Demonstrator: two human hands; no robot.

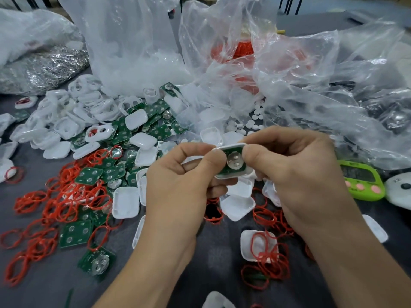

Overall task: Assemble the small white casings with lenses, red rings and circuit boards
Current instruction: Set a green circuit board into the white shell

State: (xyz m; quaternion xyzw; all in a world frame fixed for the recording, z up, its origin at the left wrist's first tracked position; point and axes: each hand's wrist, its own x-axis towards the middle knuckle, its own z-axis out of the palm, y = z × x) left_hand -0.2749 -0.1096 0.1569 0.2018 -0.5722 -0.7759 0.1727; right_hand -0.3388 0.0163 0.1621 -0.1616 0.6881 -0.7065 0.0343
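**Both hands pinch one casing with a board in it**

A small white casing (pixel 231 146) is held in the air above the middle of the counter (pixel 211 252), between the two hands. A green circuit board (pixel 231 150) sits inside it, facing the camera, with a round silver part at its centre.

The left hand (pixel 178 181) has a closed grip on the casing's left edge: the thumb presses on the front and the curled fingers are behind. The right hand (pixel 295 165) grips the right edge the same way, its thumb tip lying on the board's right side.

Below and to the left, the counter is strewn with red rings (pixel 66 196), loose boards (pixel 75 233) and loose casings (pixel 125 202), all mixed together. Small white discs (pixel 251 124) lie just beyond the hands, at the mouth of crumpled clear plastic bags (pixel 133 52). A green timer (pixel 360 181) lies on the counter just to the right of the right hand.
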